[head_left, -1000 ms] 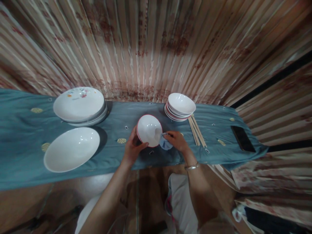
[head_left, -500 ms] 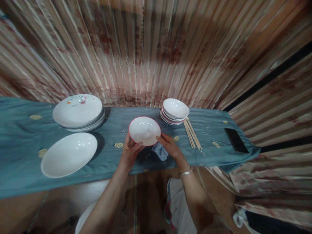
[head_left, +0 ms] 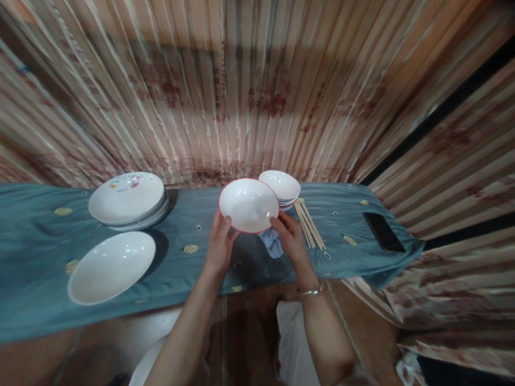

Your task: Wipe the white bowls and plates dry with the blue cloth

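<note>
Head view: left fingers (head_left: 226, 226), right fingers (head_left: 280, 227) pinch bowl (head_left: 248, 206); room leftward, bowl stack (head_left: 285, 185) behind its right edge.

passage: cloth (head_left: 187, 214) between plate stack (head_left: 126, 199) and held bowl (head_left: 248, 206) | behind-right, blocked: bowl stack (head_left: 281, 184) | right: chopsticks (head_left: 309, 224)

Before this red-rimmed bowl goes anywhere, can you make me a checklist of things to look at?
1. Left hand on the red-rimmed bowl: ok, thumb over the rim.
2. Right hand holding it too: ok, opposite side.
3. Right hand free of the blue cloth: cannot tell, they overlap.
4. Bowl clear of the bowl stack: cannot tell, overlapping in view.
5. Phone away from both hands: ok, far right.
</note>
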{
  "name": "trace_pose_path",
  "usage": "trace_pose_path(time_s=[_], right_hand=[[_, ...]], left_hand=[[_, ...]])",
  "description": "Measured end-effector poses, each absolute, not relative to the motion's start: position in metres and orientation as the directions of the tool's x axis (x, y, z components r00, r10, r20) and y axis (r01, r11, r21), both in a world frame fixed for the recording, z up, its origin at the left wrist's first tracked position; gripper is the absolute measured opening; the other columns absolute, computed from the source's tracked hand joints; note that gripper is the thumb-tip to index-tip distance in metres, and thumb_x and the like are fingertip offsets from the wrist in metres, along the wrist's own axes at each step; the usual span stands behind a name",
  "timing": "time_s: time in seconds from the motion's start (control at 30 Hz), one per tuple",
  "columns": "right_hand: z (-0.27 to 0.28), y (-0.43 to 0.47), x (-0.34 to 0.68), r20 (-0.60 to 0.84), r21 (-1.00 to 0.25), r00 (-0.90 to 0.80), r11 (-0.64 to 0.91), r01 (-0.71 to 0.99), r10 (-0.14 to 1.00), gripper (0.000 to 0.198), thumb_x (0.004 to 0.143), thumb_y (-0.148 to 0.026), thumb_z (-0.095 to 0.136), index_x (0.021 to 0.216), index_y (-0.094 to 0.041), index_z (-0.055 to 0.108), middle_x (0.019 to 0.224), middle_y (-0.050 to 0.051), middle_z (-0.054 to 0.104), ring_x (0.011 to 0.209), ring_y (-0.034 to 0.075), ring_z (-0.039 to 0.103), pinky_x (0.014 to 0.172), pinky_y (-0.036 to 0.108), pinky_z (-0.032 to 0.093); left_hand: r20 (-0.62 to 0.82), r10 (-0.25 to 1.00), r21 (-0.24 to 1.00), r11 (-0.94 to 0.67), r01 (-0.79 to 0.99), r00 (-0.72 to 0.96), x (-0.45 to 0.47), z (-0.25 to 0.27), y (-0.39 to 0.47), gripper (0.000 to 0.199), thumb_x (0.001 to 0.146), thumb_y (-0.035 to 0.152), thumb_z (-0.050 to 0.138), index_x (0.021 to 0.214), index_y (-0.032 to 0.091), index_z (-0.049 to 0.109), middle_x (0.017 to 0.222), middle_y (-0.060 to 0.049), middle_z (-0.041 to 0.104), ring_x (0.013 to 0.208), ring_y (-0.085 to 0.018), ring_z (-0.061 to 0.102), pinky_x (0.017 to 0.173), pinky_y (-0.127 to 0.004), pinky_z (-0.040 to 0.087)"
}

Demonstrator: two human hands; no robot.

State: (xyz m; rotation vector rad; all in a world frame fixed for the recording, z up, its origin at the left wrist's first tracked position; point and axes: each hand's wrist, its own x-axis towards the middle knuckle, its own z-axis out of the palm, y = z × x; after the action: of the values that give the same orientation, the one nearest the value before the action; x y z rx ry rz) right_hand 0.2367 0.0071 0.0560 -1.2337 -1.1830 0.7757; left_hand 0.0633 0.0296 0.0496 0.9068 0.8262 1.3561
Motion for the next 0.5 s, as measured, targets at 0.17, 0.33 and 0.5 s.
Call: trace_pose_path(time_s=[0.17,0.33,0.5], right_hand=[[0.074,0.007,0.251,0.313,-0.949,0.392,0.271,0.160,0.865,0.035,0.085,-0.046,0.062,0.100,-0.017,0.074,0.092,0.004,0.074,0.088,0.021,0.064,0.081,0.031,0.050],[0.078,0.015,0.267,0.345,-0.937,0.547,0.313,0.155,0.763,0.045,0.083,-0.048,0.063,0.114,-0.016,0.071,0.108,0.008,0.075,0.097,0.021,0.065,0.088,0.033,0.052],[0.070,0.025,0.276,0.343,-0.934,0.588,0.334,0.128,0.732,0.063,0.081,-0.050,0.064,0.133,-0.015,0.061,0.115,0.011,0.073,0.099,0.021,0.066,0.088,0.035,0.053]], left_hand=[[0.101,0.991,0.905,-0.055,-0.423,0.087,0.090,0.075,0.063,0.054,0.072,0.050,0.074,0.116,0.021,0.070,0.127,-0.010,0.070,0.128,-0.030,0.057,0.102,-0.041,0.049],[0.202,0.959,0.906,-0.106,-0.409,0.199,0.124,0.093,0.101,0.052,0.071,0.042,0.070,0.117,0.019,0.067,0.116,-0.008,0.072,0.120,-0.029,0.060,0.095,-0.039,0.051],[0.220,0.951,0.948,-0.156,-0.278,0.217,0.148,0.094,0.137,0.060,0.073,0.027,0.065,0.131,0.017,0.050,0.098,-0.006,0.070,0.096,-0.024,0.066,0.087,-0.039,0.051]])
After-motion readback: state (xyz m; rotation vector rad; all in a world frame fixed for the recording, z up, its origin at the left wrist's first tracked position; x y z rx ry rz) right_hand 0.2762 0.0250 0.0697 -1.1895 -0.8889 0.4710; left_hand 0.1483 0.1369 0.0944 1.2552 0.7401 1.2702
